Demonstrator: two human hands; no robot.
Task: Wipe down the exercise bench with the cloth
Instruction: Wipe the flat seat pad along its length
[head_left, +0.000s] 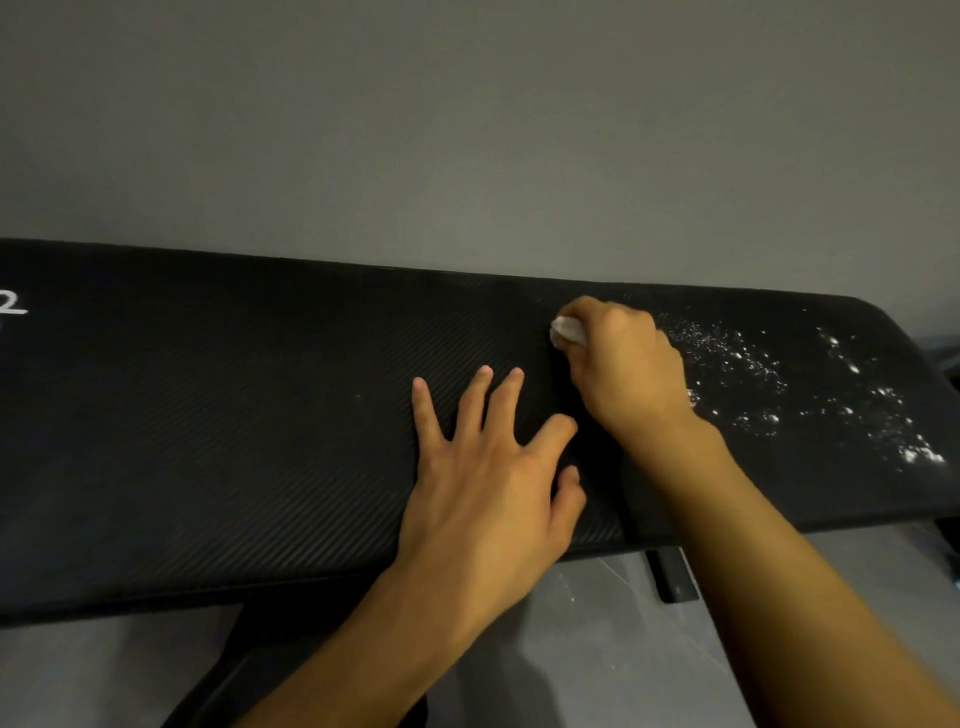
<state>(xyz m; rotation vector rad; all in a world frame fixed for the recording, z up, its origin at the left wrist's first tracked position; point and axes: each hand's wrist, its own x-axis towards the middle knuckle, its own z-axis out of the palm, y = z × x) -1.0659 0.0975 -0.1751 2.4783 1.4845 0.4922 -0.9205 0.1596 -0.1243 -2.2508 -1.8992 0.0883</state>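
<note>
A long black padded exercise bench (234, 415) with a ribbed surface runs across the view. My left hand (488, 478) lies flat on the pad near its front edge, fingers spread and straight. My right hand (623, 374) is curled around a small white cloth (567, 331), held against the pad near the far edge; only a bit of cloth shows past my fingers. White droplets or foam specks (810, 395) dot the pad to the right of that hand.
A grey wall (467, 130) rises directly behind the bench. Below the pad are the dark bench frame (675, 577) and a grey floor (597, 649). A white mark (13, 304) shows on the pad at far left.
</note>
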